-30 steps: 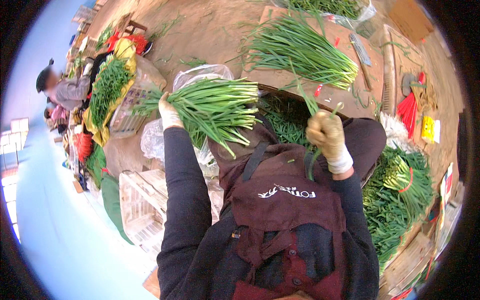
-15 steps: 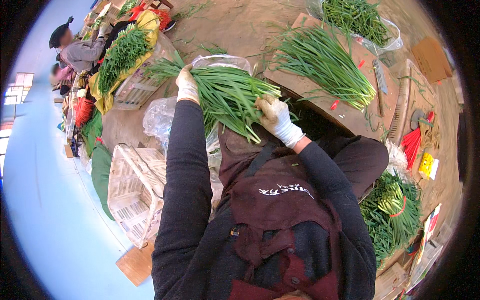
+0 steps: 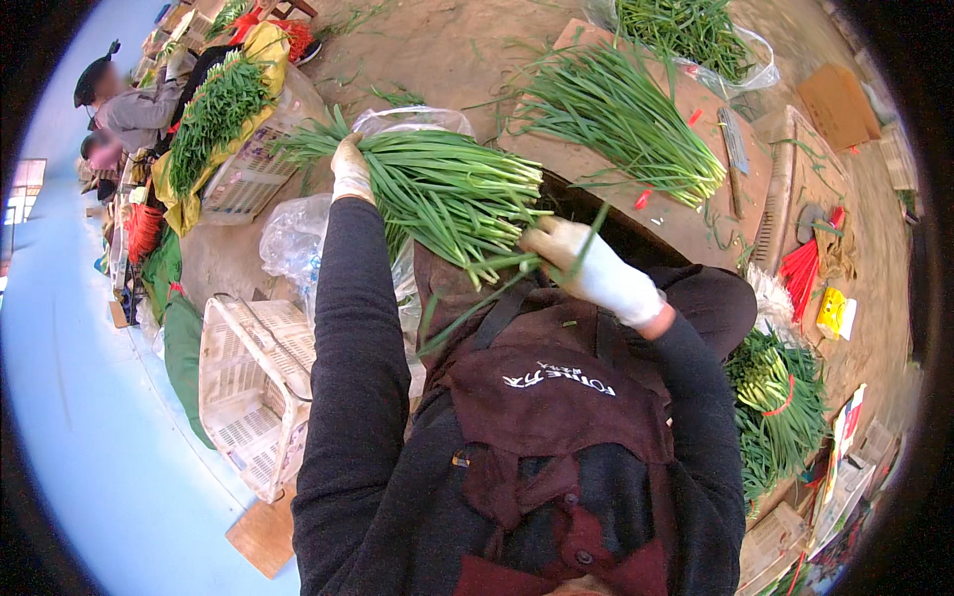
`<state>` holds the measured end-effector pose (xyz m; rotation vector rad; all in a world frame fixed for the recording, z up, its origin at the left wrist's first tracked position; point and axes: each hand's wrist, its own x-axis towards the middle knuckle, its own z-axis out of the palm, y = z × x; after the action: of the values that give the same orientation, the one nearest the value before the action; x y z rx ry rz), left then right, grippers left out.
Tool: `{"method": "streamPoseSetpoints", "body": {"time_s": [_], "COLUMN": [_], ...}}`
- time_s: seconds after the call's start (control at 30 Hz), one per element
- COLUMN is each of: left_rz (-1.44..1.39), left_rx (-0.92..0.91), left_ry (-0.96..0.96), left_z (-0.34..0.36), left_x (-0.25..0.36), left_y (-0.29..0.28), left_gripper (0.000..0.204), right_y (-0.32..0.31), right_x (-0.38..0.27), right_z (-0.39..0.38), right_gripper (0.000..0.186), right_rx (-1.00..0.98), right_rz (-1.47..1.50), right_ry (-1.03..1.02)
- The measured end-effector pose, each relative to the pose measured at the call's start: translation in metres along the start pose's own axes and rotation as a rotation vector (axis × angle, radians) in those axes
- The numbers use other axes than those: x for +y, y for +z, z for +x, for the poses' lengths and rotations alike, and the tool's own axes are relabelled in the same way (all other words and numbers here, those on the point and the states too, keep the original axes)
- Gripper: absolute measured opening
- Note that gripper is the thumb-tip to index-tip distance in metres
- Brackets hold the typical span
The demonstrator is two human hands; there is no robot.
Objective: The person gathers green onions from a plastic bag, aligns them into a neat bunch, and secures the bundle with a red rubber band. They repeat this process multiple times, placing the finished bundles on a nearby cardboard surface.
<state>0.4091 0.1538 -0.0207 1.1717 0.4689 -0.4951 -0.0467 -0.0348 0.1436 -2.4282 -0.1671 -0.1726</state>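
My left hand [image 3: 352,173], in a white glove, is closed round the leafy part of a big bunch of garlic chives [image 3: 452,184] held above my lap. The bunch's pale cut ends fan out to the right. Just below those ends, my gloved right hand [image 3: 593,266] pinches a few loose chive leaves [image 3: 477,310], which trail to both sides of it. Ahead to the right, a loose heap of chives [image 3: 631,124] lies on a brown board [image 3: 676,228]. A flat metal blade [image 3: 733,141] lies at that board's right side.
At left stands a white plastic basket [image 3: 248,377], near a clear plastic bag [image 3: 288,243]. A banded chive bundle [image 3: 770,397] and red ties [image 3: 798,273] lie at right. More chives fill a bag [image 3: 686,35] at the back. A person [image 3: 139,114] sits far left.
My right hand has drawn away from the bunch, down and to the right, with loose leaves in it. The left hand still grips the bunch; the view has shifted slightly.
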Motion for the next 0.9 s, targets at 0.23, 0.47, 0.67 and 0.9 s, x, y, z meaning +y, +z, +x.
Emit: {"method": "streamPoseSetpoints", "body": {"time_s": [0.23,0.47,0.67,0.9], "left_rz": [0.016,-0.029,0.032,0.019], "left_rx": [-0.009,-0.138,-0.197,-0.358], "left_ry": [0.065,-0.075,-0.099,0.129], "left_z": [-0.039,-0.067,-0.087,-0.172], "left_x": [0.011,0.012,0.009,0.045], "left_y": [0.020,0.007,0.020,0.069], "left_gripper": [0.044,0.036,0.034,0.018], "right_y": [0.069,0.034,0.010,0.116], "right_x": [0.034,0.003,0.007,0.059], "right_z": [0.073,-0.008,0.000,0.019], "right_gripper": [0.015,0.007,0.027,0.019], "right_rx": [0.041,-0.429,0.169,-0.109], "right_rz": [-0.353,0.431,0.523,-0.179], "right_ry": [-0.202,-0.018,0.070,0.205]}}
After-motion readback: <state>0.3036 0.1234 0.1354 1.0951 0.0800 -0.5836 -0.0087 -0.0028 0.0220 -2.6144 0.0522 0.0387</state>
